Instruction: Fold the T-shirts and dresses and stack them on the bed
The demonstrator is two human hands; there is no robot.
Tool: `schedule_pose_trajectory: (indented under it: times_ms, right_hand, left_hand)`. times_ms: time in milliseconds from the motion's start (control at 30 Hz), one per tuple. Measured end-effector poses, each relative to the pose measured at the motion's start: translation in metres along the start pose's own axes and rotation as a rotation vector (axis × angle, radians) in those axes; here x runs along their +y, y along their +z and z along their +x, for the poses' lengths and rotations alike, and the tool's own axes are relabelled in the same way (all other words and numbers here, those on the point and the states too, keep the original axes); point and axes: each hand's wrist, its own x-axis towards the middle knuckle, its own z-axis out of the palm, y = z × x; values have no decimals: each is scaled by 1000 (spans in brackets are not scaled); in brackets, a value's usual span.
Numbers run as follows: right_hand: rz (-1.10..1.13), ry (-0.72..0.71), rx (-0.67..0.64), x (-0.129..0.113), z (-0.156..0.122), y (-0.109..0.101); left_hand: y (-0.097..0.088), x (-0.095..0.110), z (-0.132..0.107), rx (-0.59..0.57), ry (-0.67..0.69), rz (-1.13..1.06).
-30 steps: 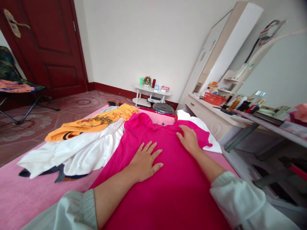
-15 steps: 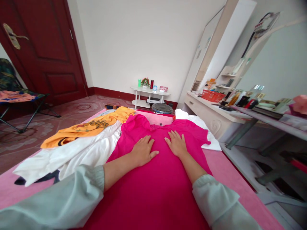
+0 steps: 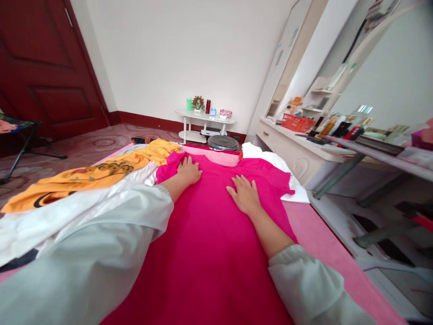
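A bright magenta, short-sleeved cloth shirt (image 3: 209,234) lies spread out on a soft pink bed covering (image 3: 314,234), its neckline at the far end and its body running toward the person. The person's left hand (image 3: 189,170) rests flat on the shirt near its left shoulder, palm down, fingers extended and slightly apart. The right hand (image 3: 245,193) lies on the upper chest of the shirt, right of its middle, likewise flattened against the cloth with the fingers spread. Both arms wear loose, pale grey-green sleeves (image 3: 307,280) with gathered cuffs.

Just left of the shirt lies a rumpled white cloth garment (image 3: 81,210), and beyond that an orange garment with a dark printed design (image 3: 101,174). At the shirt's right sleeve, partly covered by it, is a smooth white piece of cloth (image 3: 301,192). Past the shirt's neckline, beyond the bed, stand a round dark-lidded object (image 3: 223,143) and a white two-tiered side table (image 3: 203,116). Well right of the shirt, a red plastic basket (image 3: 297,123) sits on a whitish dressing table (image 3: 287,144).
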Motion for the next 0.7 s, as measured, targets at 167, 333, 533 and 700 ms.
schedule_pose_trajectory:
  times_ms: [167, 333, 533, 700]
  right_hand:
    - [-20, -1, 13, -2, -3, -1]
    - [-33, -25, 65, -4, -5, -3]
    - [-80, 56, 135, 9, 38, -18]
    - [-176, 201, 103, 24, 89, -32]
  left_hand:
    - [17, 23, -41, 72, 205, -85]
    - [28, 21, -57, 64, 152, -153]
    - [26, 20, -55, 76, 147, -155]
    - [25, 21, -55, 67, 125, -159]
